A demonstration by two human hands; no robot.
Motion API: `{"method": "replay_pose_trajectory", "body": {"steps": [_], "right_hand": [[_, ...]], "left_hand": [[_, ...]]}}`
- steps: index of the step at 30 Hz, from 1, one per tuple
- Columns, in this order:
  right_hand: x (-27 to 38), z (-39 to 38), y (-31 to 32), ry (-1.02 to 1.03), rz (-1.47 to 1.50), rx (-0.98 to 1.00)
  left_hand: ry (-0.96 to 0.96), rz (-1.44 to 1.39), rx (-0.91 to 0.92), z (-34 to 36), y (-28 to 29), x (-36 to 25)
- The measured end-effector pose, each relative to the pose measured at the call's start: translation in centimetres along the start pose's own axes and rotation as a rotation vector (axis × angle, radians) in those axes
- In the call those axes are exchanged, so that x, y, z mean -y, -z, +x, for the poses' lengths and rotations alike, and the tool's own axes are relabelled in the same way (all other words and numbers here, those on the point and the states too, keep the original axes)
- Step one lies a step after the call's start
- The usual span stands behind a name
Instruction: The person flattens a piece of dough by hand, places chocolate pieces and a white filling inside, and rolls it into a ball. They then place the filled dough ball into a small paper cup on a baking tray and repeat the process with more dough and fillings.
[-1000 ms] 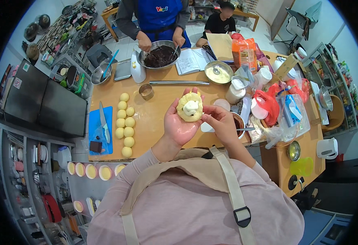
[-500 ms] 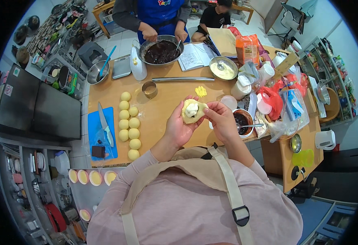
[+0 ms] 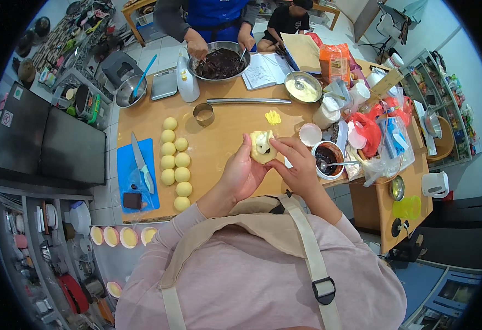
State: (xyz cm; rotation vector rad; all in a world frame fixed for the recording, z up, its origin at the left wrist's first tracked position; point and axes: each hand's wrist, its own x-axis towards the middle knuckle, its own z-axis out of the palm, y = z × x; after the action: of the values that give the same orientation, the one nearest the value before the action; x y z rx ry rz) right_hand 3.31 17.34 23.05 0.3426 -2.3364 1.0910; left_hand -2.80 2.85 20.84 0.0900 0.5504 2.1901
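A flattened piece of pale yellow dough [image 3: 261, 156] with a white, creamy filling and a dark bit at its middle rests in my left hand [image 3: 238, 171], whose fingers curl round it. My right hand [image 3: 297, 169] pinches the dough's right edge between thumb and fingers. To the left, round dough balls [image 3: 168, 149] stand in two rows on the wooden table [image 3: 219, 146]. Right of my hands is a white tub [image 3: 334, 174] of dark filling with a spoon [image 3: 340, 163] in it. A paper cup [image 3: 310, 135] lies just behind it.
A blue cutting board [image 3: 124, 165] holds a knife [image 3: 140, 162] and a dark block. A metal rolling pin [image 3: 249, 101] and a ring cutter [image 3: 203, 114] lie beyond. Across the table a person in a blue apron works in a bowl [image 3: 231, 78] of dark mixture. Bags and containers crowd the right side.
My right hand has shifted to the dough's near right edge, and the dough is folded up more around its filling. The co-worker's hand has moved lower into the bowl.
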Motion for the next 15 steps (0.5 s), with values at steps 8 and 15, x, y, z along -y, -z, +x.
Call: {"method": "replay_pose_trajectory", "body": {"steps": [8,15], "right_hand": [[0.8,0.1,-0.5,-0.058,0.019,-0.182],[0.9,1.6,-1.7,-0.277,0.682,-0.207]], "left_hand": [[-0.398,0.447,0.069,-0.7,0.7,0.2],[-0.448,0.999,0.132,-2.0,0.1,-2.5]]}}
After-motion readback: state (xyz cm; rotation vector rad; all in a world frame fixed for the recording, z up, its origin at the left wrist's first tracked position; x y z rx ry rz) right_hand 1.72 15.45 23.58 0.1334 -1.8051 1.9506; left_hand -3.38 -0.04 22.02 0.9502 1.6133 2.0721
